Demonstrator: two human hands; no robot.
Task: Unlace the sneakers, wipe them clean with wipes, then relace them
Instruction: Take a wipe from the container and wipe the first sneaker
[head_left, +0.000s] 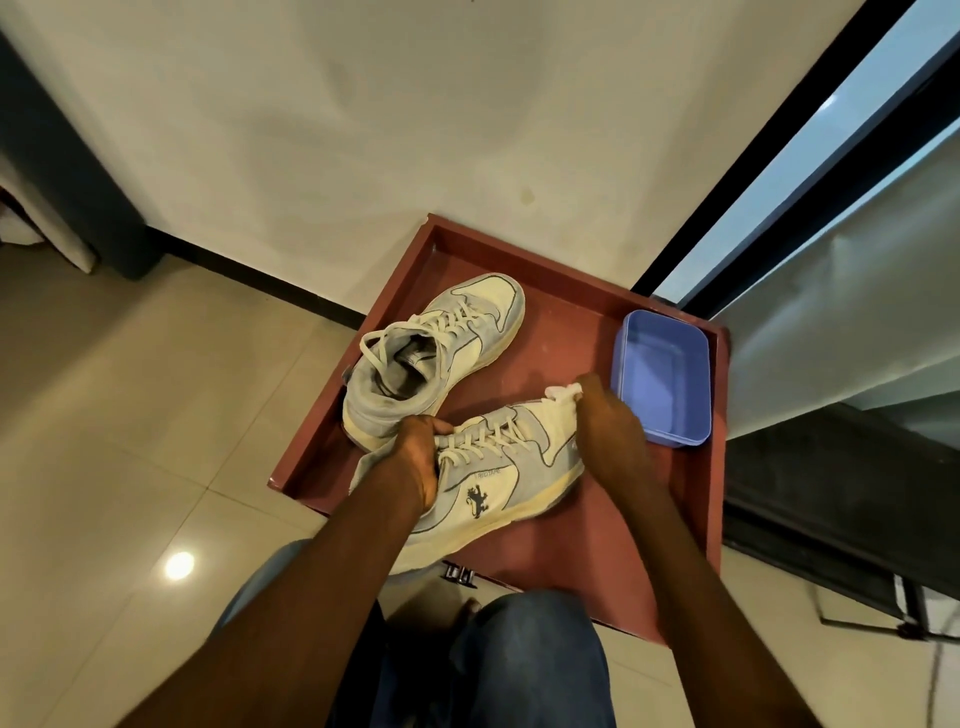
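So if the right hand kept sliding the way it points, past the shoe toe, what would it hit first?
Probably nothing on the red tray soon: the right hand, holding a wipe, points up-left between the far sneaker and the blue container.

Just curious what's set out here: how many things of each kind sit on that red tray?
Sneakers: 2, far and near
Blue tub: 1
Wipe: 1, under the right hand
Total: 4
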